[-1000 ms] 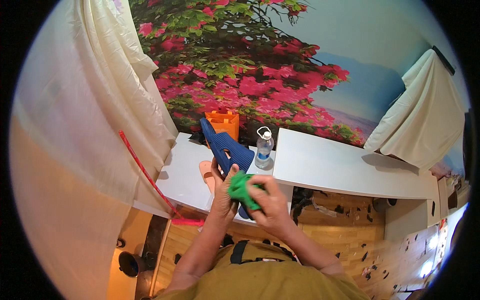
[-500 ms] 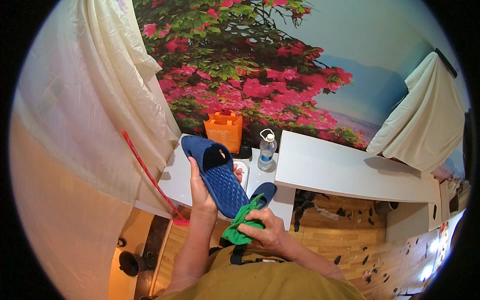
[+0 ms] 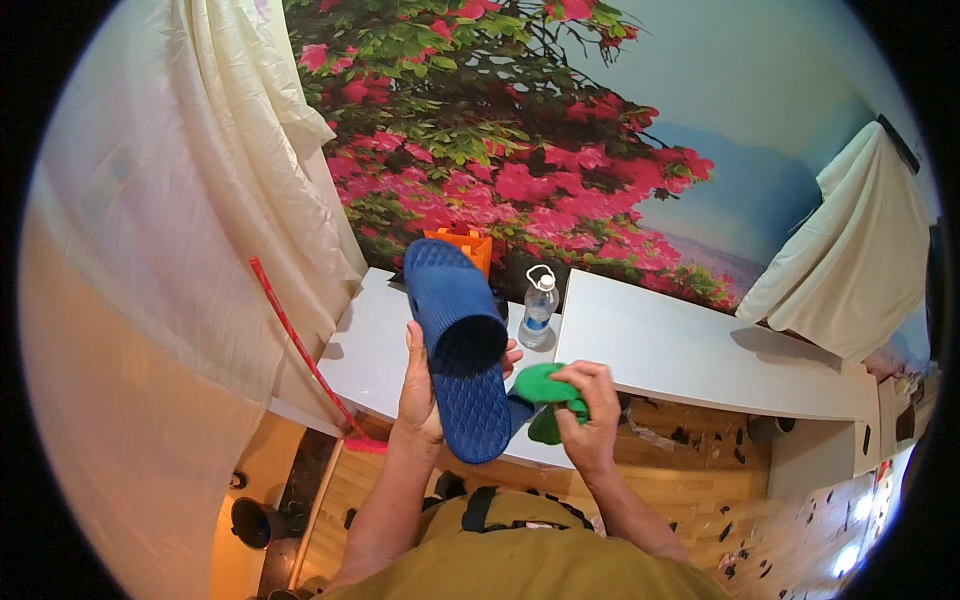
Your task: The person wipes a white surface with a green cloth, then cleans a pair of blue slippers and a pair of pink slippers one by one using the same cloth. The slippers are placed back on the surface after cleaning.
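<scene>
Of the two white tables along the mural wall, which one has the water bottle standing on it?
The left white table, below the raised blue slipper. The clear water bottle stands at its right edge, by the gap; the right white table carries none.

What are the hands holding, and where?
Left hand grips the blue textured rubber slide sandal along its side edge; right hand clutches a bunched green cloth.

Mustard-olive shirt w/ black strap, forearms bare.

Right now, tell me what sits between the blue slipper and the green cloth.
Nothing: in the head view the green cloth in the right hand meets the blue slipper held by the left hand.
</scene>
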`<action>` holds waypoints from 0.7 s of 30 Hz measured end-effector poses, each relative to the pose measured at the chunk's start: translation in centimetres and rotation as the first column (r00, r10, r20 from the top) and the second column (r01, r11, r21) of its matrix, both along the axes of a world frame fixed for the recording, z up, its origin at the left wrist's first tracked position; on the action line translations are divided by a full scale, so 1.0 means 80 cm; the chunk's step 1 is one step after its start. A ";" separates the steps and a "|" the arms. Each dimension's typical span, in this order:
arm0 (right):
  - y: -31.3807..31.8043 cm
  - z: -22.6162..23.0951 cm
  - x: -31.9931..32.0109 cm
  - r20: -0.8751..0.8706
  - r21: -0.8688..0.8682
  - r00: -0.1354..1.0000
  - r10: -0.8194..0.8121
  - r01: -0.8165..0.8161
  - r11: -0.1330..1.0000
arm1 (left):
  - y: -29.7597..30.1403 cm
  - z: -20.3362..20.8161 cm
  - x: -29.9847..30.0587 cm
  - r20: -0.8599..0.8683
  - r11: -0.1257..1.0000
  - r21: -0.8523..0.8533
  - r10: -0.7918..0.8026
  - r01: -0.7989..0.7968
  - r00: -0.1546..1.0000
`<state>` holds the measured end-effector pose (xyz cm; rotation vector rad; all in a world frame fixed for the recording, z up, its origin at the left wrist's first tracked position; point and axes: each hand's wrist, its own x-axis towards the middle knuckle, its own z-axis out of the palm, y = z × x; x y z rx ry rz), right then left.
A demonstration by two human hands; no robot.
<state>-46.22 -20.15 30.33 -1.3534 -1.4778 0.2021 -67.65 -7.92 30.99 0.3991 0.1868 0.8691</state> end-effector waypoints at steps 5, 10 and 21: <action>0.015 0.044 -0.020 0.212 0.204 0.971 -0.112 0.068 0.977 | -0.007 0.002 0.011 0.250 0.999 -0.036 0.032 -0.024 0.968; 0.033 0.018 -0.044 0.386 -0.041 0.922 0.031 -0.016 0.999 | -0.004 -0.017 0.023 0.147 0.997 0.022 0.072 -0.076 0.986; -0.002 0.003 -0.058 0.402 -0.206 0.860 0.313 -0.249 0.946 | 0.022 -0.023 0.017 0.035 0.952 0.086 0.290 -0.292 0.956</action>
